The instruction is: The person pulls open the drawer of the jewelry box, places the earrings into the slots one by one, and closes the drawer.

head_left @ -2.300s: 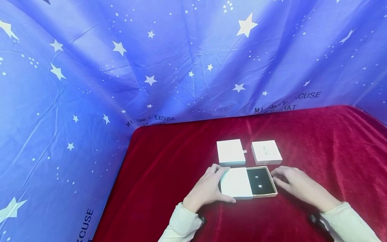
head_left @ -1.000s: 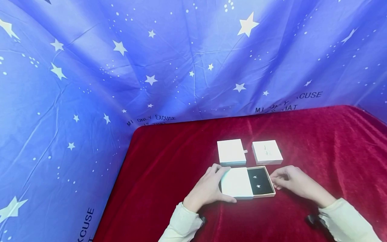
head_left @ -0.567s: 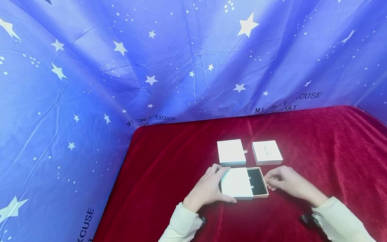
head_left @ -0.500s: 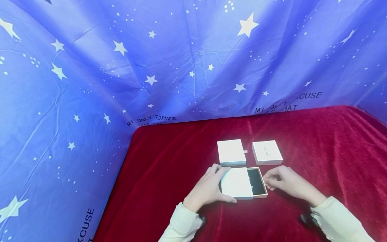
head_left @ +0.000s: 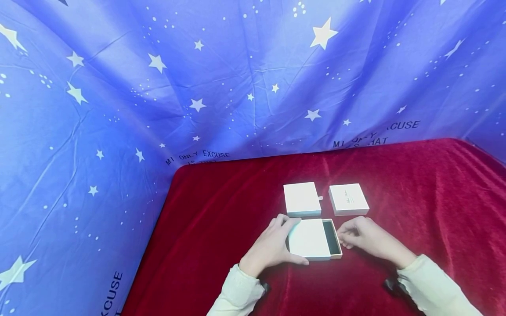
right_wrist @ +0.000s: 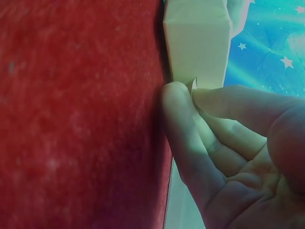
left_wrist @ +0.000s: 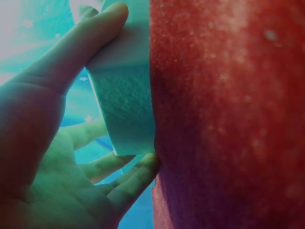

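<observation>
A white sliding jewelry box [head_left: 309,239] lies on the red cloth, its drawer [head_left: 333,238] with dark lining sticking out a little on the right. My left hand [head_left: 272,244] grips the sleeve from the left, thumb at the near side and fingers at the far side. In the left wrist view the thumb and fingers span the box end [left_wrist: 125,112]. With thumb and fingertip, my right hand [head_left: 365,238] pinches a small pull tab [right_wrist: 194,86] on the drawer's end, best seen in the right wrist view. Whatever lies deeper in the drawer is hidden by the sleeve.
Behind lie two more white boxes: a plain one [head_left: 302,198] with a small tab on its right, and another [head_left: 348,199] with printed lettering. Red velvet cloth [head_left: 221,210] covers the table. A blue star-patterned curtain [head_left: 237,79] hangs behind and at the sides.
My right hand has moved left, and the drawer has slid further into the sleeve. Two small star-shaped earrings, visible earlier on the dark lining, are now covered. The left hand has stayed put.
</observation>
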The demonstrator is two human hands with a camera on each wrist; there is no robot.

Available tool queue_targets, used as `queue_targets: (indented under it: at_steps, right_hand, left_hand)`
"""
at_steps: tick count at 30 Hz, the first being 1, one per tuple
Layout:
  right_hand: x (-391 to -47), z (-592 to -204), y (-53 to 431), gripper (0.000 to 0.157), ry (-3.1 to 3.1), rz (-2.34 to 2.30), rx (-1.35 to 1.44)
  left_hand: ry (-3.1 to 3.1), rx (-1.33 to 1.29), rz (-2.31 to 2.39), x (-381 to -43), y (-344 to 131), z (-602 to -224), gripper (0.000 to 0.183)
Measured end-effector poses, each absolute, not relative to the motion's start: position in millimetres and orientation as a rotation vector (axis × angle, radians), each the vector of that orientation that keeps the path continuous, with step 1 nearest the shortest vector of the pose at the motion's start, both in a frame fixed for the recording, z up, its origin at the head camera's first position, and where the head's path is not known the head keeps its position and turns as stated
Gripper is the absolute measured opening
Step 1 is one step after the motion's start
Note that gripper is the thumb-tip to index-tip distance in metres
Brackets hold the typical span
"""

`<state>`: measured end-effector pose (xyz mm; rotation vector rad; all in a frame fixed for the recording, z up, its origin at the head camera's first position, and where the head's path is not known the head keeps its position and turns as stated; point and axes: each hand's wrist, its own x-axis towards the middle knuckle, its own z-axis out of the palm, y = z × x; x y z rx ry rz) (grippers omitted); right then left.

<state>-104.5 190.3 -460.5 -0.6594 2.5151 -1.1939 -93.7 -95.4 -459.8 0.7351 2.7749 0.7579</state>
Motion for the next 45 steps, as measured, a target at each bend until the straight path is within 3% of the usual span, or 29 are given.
queue_targets:
  at_steps: [31,40,45]
  right_hand:
    - [-110,-459,164,0.02,2.535,-1.16,-0.767]
    - [-111,-456,168,0.01,2.514,-1.182,-0.71]
    - [-111,-446,172,0.02,2.612,-1.195,-0.721]
  left_hand:
    - [2.777,0.743,0.782,-94,-96,-461,0.097]
    - [2.781,0.75,0.776,-95,-97,-461,0.098]
    - [2.783,0.752,0.762,-95,-96,-462,0.098]
